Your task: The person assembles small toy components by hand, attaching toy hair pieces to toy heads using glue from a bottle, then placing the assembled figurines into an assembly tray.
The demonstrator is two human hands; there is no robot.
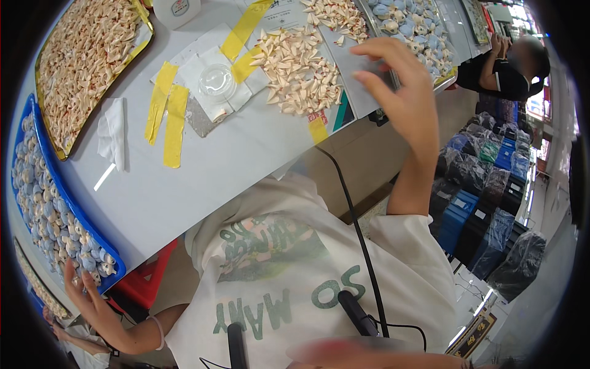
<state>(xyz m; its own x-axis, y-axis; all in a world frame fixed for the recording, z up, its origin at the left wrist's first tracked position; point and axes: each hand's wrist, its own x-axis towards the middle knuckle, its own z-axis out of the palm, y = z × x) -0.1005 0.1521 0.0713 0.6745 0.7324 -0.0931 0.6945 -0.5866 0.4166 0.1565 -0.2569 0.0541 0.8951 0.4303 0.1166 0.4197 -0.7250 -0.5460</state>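
Observation:
My left hand (92, 304) is at the near end of a blue tray (67, 190), fingertips against its edge beside the small blue-and-cream pieces (52, 206). Its fingers are apart, and nothing shows in them. Over the table's right part hovers my right hand (405, 92), thumb and forefinger spread with a gap between. It is nearest to a tray of blue and cream pieces (412, 31). Left of it lies a loose pile of small pointed cream pieces (301, 71) with reddish marks. A clear round dish (217, 82) sits on white paper left of that pile.
A large yellow-rimmed tray (146, 38) full of cream pieces stands far left. Yellow tape strips (176, 126) and a folded tissue (112, 132) lie on the table. A black cable (353, 215) hangs across my front. Another person (513, 71) sits at right; wrapped boxes (485, 190) stand behind.

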